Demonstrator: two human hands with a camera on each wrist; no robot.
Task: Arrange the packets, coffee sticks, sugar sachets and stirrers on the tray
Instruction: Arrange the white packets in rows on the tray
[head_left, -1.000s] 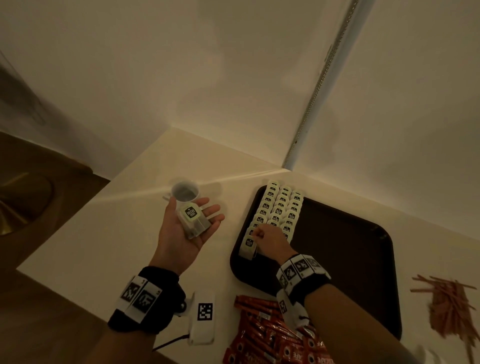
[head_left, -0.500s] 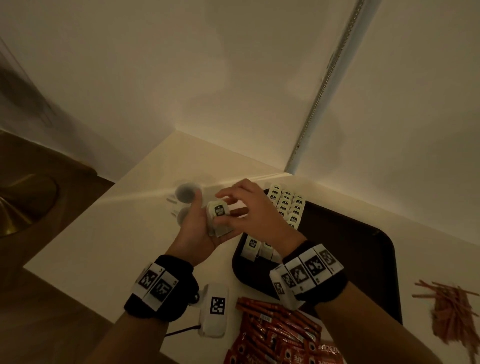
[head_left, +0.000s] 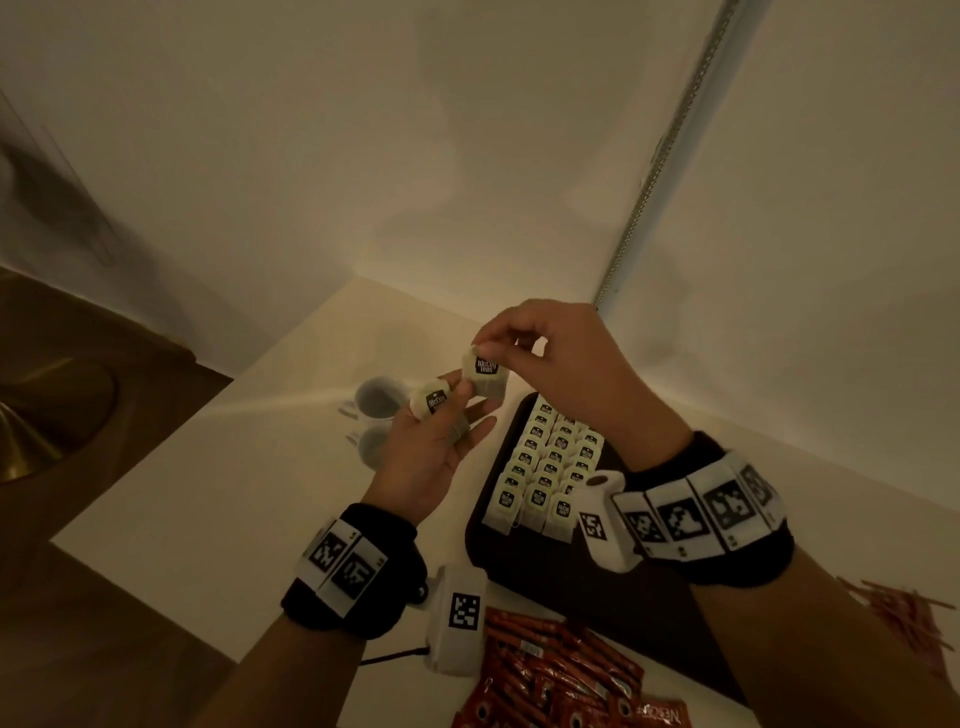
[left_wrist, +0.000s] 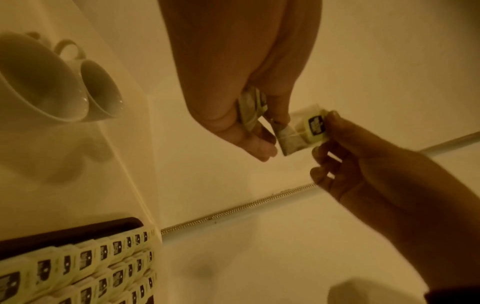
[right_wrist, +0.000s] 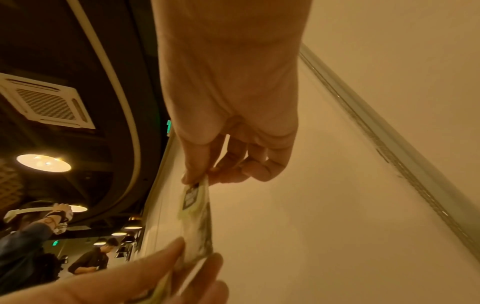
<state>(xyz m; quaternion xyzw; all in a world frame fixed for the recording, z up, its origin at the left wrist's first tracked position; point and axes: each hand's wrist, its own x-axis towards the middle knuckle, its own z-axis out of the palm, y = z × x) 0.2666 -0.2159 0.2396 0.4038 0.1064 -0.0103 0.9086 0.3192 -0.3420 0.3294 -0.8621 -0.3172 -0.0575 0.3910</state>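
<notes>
Fingers (head_left: 488, 347) of the right hand (head_left: 566, 374) pinch a tea packet (head_left: 485, 375) by its top, above the tray's (head_left: 519, 561) far-left corner; the left hand (head_left: 431, 457) holds another packet (head_left: 432, 399). It looks light and soft, so the stiffer tag seems the best hold.

So the tray (head_left: 493, 561) sits on the table (head_left: 218, 499) toward the right, with rows of tea packets (head_left: 545, 467) lined up along its left side. Two cups (head_left: 376, 397) are on the table just left of the tray's far corner, one nearer than the other. Coffee sticks (head_left: 556, 670) are piled on the table right in front of the tray's near edge. Stirrers (head_left: 914, 613) lie way off on the right, past the tray.
</notes>
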